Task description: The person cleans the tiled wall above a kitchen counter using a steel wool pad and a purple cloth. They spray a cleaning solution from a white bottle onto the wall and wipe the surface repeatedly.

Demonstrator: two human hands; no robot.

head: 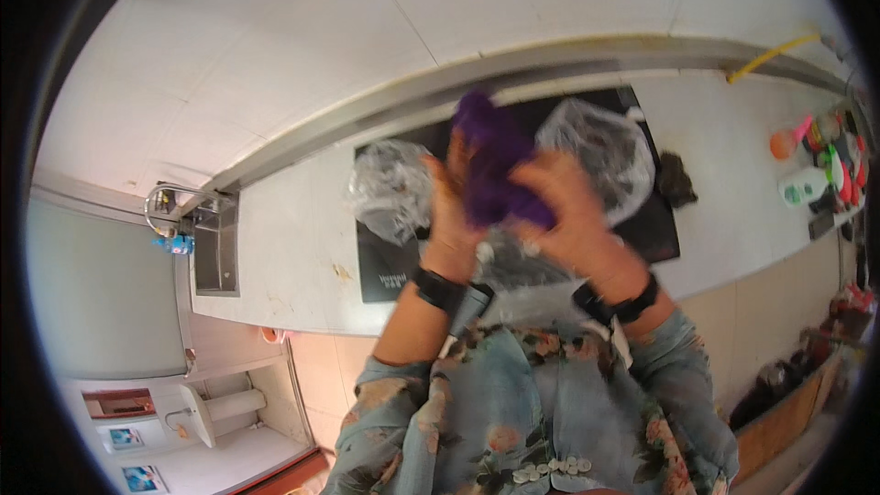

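Both of my hands hold a crumpled purple cloth point(491, 158) above a black glass cooktop point(385, 285). My left hand point(450, 196) grips its left side, with the fingers partly behind it. On the right side, my right hand point(564, 206) is blurred and has its fingers on the cloth's lower right part. Clear plastic point(392, 189) covers something round at the cooktop's left. Another round shape under clear plastic point(598, 155) lies at the right. More clear plastic point(522, 261) is beneath my hands, with small whitish pieces beside it. Black bands circle both wrists.
A dark crumpled rag point(677, 180) lies right of the cooktop on the white counter point(295, 234). Farther right stand a white bottle point(803, 185) and an orange item point(782, 144). A steel sink point(216, 247) with a curved faucet point(155, 203) is at the left. A yellow hose point(773, 58) runs along the back right.
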